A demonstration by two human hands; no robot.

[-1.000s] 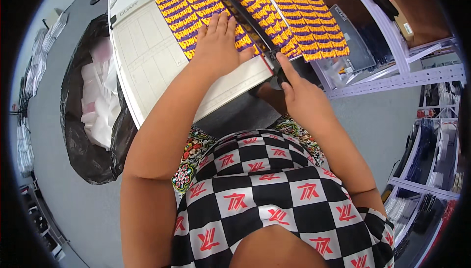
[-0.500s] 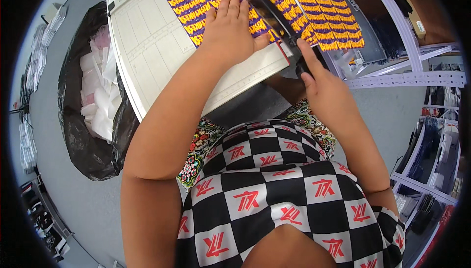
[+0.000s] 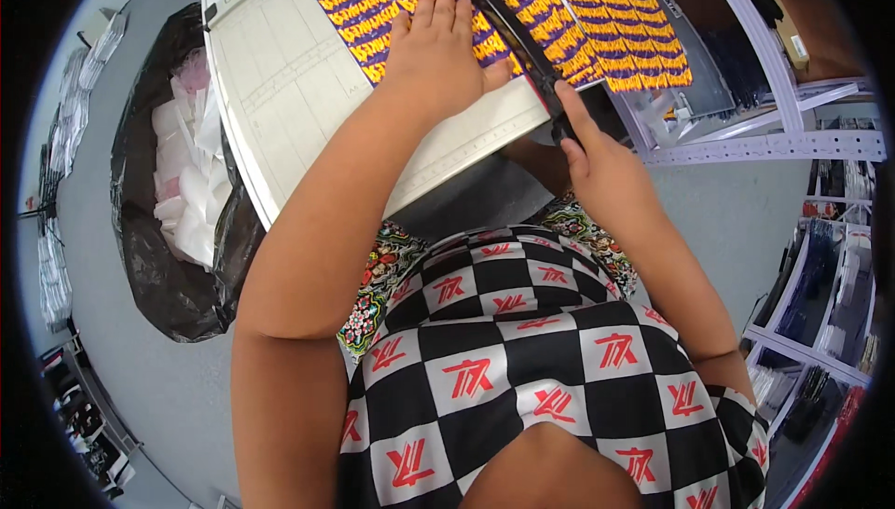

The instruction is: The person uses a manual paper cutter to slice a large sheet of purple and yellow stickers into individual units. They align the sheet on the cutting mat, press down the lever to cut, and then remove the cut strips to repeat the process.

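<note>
A white guillotine paper cutter (image 3: 280, 89) with grid lines lies in front of me. On its bed is a purple sheet printed with rows of yellow lettering (image 3: 345, 15). My left hand (image 3: 433, 66) presses flat on this sheet, fingers stretched out. The cutter's black blade arm (image 3: 508, 29) slants across the print along the bed's right edge. My right hand (image 3: 606, 169) is closed round the near end of that arm, its index finger pointing along it; the handle is mostly hidden. Matching printed sheets (image 3: 615, 24) lie to the right of the blade.
A black plastic bag (image 3: 140, 257) holding white and pinkish paper scraps (image 3: 191, 192) stands on the floor at left. Right of the cutter is a pale metal rack (image 3: 764, 150), with filled shelves (image 3: 820, 285) below it. My lap is close under the cutter's near edge.
My right hand has shifted slightly left with the blade arm, which now sits closer against the bed's edge. My left hand stays pressed on the sheet.
</note>
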